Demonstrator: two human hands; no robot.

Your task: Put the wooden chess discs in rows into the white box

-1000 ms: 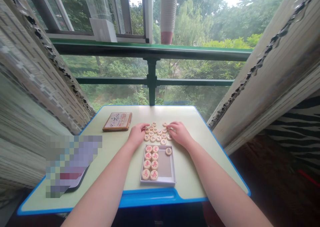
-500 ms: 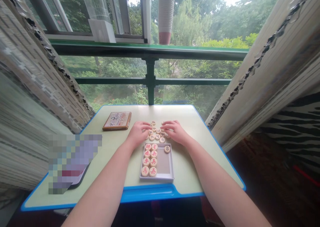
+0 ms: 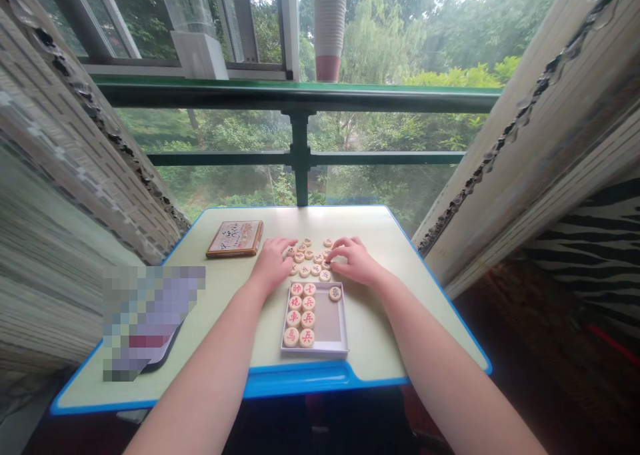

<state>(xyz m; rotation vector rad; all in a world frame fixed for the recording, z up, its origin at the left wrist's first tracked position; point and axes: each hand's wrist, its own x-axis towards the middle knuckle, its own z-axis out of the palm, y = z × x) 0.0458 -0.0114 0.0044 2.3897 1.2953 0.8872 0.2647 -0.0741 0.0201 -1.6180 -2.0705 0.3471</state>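
Note:
Several round Chinese chess pieces (image 3: 305,270) with dark characters lie loosely grouped on the table between my hands. My left hand (image 3: 271,264) is at the group's left side, thumb and fingers curved apart beside the nearest pieces. On the opposite side, my right hand (image 3: 354,261) is open, its fingertips at or just over a piece (image 3: 326,265); contact is hard to make out. Nearer to me, a shallow white box (image 3: 330,321) holds two columns of red-character pieces (image 3: 301,315) on its left and one dark-character piece (image 3: 335,293) in its upper right corner.
A brown-edged flat box (image 3: 235,239) with printed characters lies at the back left of the pale table (image 3: 385,321). A pixelated flat object (image 3: 155,321) is at the left edge. Curtains (image 3: 465,141) flank both sides, with a green railing (image 3: 300,98) behind.
My left hand has drawn slightly left, uncovering more pieces by its fingers. My right fingers have drawn back slightly to the right. The box and its pieces stay put; the view has shifted slightly.

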